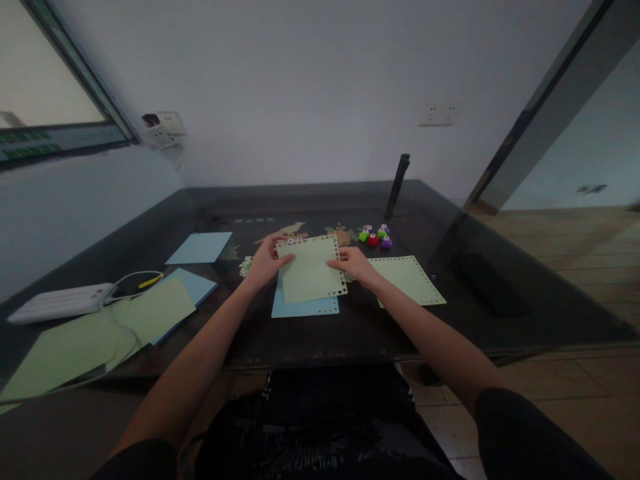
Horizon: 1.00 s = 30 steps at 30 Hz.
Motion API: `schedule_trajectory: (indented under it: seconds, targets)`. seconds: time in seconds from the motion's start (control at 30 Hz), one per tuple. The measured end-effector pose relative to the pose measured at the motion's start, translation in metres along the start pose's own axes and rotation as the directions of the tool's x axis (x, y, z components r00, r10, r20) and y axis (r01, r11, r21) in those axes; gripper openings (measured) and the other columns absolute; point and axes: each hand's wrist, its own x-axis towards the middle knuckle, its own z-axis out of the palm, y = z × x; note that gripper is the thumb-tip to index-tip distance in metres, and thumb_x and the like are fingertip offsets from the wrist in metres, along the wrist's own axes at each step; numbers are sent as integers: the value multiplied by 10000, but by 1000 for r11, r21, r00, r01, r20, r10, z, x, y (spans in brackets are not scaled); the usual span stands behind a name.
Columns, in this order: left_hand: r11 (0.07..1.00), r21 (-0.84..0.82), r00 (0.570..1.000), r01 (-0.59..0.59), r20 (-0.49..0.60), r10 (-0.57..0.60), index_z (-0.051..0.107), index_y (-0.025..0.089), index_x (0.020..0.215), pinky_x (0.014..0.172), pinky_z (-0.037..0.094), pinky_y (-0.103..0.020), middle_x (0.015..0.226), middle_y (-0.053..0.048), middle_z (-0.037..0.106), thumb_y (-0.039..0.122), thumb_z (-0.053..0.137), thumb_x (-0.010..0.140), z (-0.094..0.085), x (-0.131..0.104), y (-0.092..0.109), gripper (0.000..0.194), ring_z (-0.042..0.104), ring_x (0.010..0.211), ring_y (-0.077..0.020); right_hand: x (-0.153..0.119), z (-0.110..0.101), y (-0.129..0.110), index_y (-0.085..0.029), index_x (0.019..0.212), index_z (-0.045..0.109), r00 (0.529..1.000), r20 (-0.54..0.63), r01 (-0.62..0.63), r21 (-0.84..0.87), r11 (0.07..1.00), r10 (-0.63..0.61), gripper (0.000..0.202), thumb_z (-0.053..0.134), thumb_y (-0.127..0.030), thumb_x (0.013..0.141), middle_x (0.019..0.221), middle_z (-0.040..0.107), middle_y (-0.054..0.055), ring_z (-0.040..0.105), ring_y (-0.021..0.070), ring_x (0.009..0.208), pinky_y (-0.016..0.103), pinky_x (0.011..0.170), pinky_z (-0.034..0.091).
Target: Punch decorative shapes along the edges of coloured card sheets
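A pale green sheet of paper (pixel 311 270) with small holes punched along its edges is held up over the middle of the dark table. My left hand (pixel 267 261) pinches its left side, thumb on the front. On the right edge, my right hand (pixel 354 261) grips it between thumb and fingers. Beneath it lies a light blue sheet (pixel 305 308), also with holes along its edge and partly covered. To the right, another punched green sheet (pixel 407 280) lies flat, partly behind my right forearm. Several small colourful eyed hole punches (pixel 373 238) cluster beyond my right hand; others show behind the held sheet.
Blue sheets (pixel 200 247) and green sheets (pixel 75 347) lie at the left, beside a white power strip (pixel 63 302) with its cable. A black upright post (pixel 398 187) stands at the back right. A dark flat object (pixel 487 283) rests on the right side.
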Motion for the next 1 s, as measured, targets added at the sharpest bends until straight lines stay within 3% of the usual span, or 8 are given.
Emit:
schedule_trajectory:
  seconds: [0.1, 0.3, 0.6, 1.0]
  targets:
    - [975, -192, 994, 110, 15, -109, 533, 170, 1083, 690, 485, -311, 895, -62, 659, 293, 700, 672, 3, 0, -2, 460, 622, 739, -165, 0, -7, -3, -130, 851, 688, 995, -89, 44, 65, 997, -38, 213, 708, -240, 670, 835, 725, 85, 663, 191, 710, 345, 701, 528]
    - [979, -116, 978, 167, 149, -149, 670, 148, 794, 581, 441, -270, 685, -42, 664, 375, 653, 726, 11, -8, 3, 238, 578, 613, -146, 3, -17, -8, -134, 914, 680, 973, -209, 135, 163, 977, -99, 341, 745, -300, 624, 914, 724, 97, 671, 204, 784, 388, 793, 522]
    - [979, -120, 987, 163, 16, -162, 657, 141, 756, 539, 392, -251, 665, -27, 656, 412, 695, 682, 10, -9, 3, 284, 565, 586, -149, 1, -19, -9, -147, 864, 676, 994, -89, 70, 162, 984, -56, 311, 758, -327, 623, 835, 721, 76, 663, 185, 725, 372, 748, 535]
    - [980, -143, 987, 135, -62, -145, 642, 156, 734, 530, 383, -235, 657, -12, 650, 426, 694, 676, 12, -10, 7, 282, 550, 577, -132, 2, -22, -8, -138, 893, 689, 998, -58, 33, 126, 992, -26, 294, 744, -279, 640, 858, 718, 86, 654, 176, 737, 331, 724, 527]
